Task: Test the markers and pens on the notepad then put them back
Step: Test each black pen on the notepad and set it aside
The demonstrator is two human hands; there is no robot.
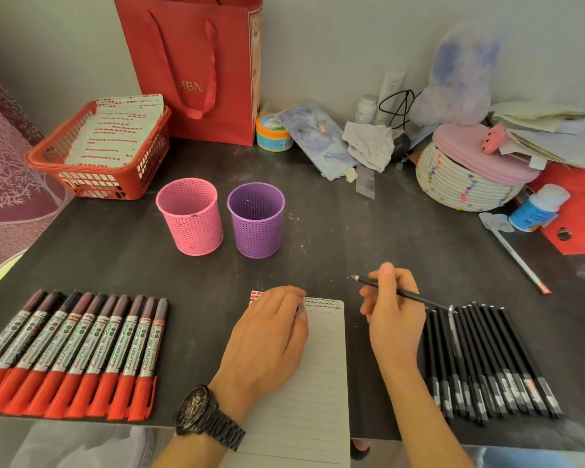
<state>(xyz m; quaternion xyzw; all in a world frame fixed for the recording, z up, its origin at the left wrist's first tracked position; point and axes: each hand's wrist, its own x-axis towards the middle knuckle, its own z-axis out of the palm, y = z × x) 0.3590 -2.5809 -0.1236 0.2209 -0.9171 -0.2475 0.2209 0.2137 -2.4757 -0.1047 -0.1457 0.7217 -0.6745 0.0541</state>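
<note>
A lined notepad (pixel 321 366) lies at the front middle of the dark table, with small scribbles along its top lines. My left hand (pixel 271 336) rests flat on its upper left part. My right hand (pixel 392 309) hovers to the right of the pad and holds a black pen (pixel 416 295), tip pointing left and up. A row of several red-capped markers (pixel 71 352) lies at the front left. A row of several black pens (pixel 487 363) lies at the front right. A pink cup (pixel 191 217) and a purple cup (pixel 257 221) stand empty behind the pad.
A red basket (pixel 98 153) with papers and a red gift bag (pixel 196 65) stand at the back left. A woven basket (pixel 466 177), a glue bottle (pixel 537 207), papers and clutter fill the back right. A loose white pencil (pixel 517 258) lies at the right.
</note>
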